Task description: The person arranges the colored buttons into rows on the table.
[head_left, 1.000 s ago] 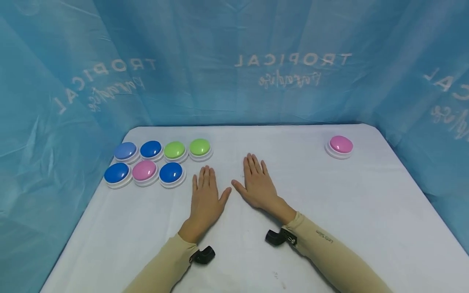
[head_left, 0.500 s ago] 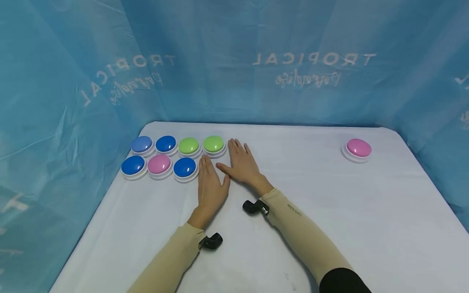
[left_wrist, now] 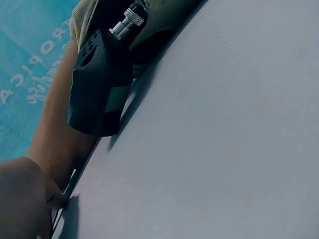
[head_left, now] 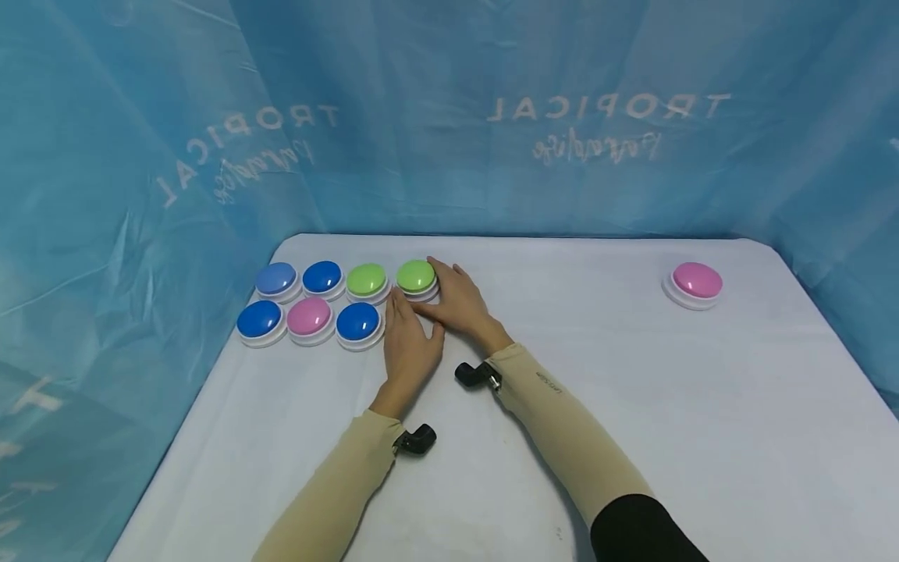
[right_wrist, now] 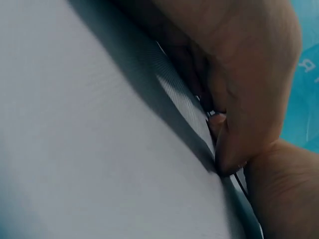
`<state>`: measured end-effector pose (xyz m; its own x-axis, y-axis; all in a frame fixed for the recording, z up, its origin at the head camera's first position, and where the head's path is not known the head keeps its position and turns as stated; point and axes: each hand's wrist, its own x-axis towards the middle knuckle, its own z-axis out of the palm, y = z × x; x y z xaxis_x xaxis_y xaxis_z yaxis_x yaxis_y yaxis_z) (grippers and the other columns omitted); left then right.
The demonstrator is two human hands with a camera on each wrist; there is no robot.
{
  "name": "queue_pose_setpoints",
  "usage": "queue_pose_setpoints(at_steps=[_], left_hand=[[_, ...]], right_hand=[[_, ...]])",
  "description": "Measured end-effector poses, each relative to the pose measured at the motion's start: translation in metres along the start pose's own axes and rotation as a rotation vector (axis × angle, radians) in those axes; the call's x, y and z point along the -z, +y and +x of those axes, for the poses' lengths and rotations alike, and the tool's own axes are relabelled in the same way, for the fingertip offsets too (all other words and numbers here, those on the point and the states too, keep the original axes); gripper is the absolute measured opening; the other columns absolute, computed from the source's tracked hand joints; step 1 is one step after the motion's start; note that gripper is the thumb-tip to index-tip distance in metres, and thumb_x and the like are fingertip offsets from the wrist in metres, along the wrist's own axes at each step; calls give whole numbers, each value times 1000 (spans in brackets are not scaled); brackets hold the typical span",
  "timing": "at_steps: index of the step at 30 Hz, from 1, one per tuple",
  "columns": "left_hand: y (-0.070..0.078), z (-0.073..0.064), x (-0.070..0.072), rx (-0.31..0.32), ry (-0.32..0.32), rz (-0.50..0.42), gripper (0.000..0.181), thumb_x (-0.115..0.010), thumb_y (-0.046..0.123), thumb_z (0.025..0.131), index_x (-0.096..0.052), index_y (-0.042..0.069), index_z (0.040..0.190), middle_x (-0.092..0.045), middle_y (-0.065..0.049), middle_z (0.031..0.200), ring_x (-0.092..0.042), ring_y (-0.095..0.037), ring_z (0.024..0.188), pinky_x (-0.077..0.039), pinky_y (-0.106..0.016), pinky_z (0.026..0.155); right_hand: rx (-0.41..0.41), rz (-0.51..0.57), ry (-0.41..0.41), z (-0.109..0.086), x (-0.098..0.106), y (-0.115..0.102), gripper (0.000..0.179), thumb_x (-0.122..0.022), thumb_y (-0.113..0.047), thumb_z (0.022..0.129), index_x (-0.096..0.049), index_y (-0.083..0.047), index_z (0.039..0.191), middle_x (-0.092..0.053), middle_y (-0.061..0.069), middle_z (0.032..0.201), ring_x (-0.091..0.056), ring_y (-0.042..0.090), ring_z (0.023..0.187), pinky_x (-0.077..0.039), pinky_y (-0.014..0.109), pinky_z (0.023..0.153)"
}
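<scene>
Green dome button (head_left: 416,275) sits behind and right of the front-row end blue button (head_left: 359,321). Right grip (head_left: 458,303) grasps it, fingers round its far right side, thumb in front. Left grip (head_left: 410,347) relaxed, fingers straight, just right of the end blue button. Risk: dragging left could pinch left fingertips or bump the paler-lit neighbouring green button (head_left: 367,280), behind that blue one. Dome faces up; round, no long axis.

Blue curtain (head_left: 435,179), mirrored lettering (head_left: 605,104); white-covered table (head_left: 702,406).
</scene>
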<state>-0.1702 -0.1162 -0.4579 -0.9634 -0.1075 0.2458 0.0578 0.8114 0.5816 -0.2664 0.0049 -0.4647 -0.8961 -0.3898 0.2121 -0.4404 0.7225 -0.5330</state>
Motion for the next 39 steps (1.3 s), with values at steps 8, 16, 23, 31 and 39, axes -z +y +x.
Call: queue_pose_setpoints(at_steps=[8, 16, 23, 31, 39], left_hand=[[-10, -10, 9, -51, -77, 25, 97, -67, 32, 96, -11, -10, 164, -18, -28, 172, -18, -39, 163, -16, -47, 133], [-6, -21, 10, -210, -146, 70, 100, -69, 37, 96, -14, -16, 161, -19, -34, 170, -22, -44, 160, -18, -51, 132], [15, -31, -9, -373, -236, 124, 102, -63, 48, 99, -14, -17, 160, -18, -34, 170, -20, -42, 161, -19, -49, 133], [47, -35, -38, -524, -292, 184, 104, -57, 55, 102, -12, -17, 160, -16, -35, 169, -19, -40, 162, -21, -49, 132], [85, -23, -73, -598, -369, 363, 106, -48, 64, 103, -6, -12, 163, -8, -28, 174, -11, -35, 164, -14, -43, 134]], right_hand=[[-25, 56, 29, -17, -7, -9, 98, -75, -52, 94, -29, -2, 164, -46, 18, 163, -46, 35, 150, -37, 49, 125], [-18, 19, 42, -53, 7, 3, 88, -71, -43, 100, -28, 1, 164, -40, 19, 166, -41, 36, 153, -32, 49, 128], [-46, 34, 77, -94, 37, 31, 83, -72, -34, 100, -32, 3, 162, -42, 23, 164, -42, 41, 152, -34, 56, 126], [-137, -24, 138, -131, 60, 55, 86, -70, -32, 101, -25, 9, 162, -36, 31, 164, -35, 46, 154, -25, 58, 129], [-317, -147, 202, -149, 81, 78, 90, -65, -40, 103, -20, 13, 161, -33, 37, 163, -27, 46, 157, -17, 60, 131]])
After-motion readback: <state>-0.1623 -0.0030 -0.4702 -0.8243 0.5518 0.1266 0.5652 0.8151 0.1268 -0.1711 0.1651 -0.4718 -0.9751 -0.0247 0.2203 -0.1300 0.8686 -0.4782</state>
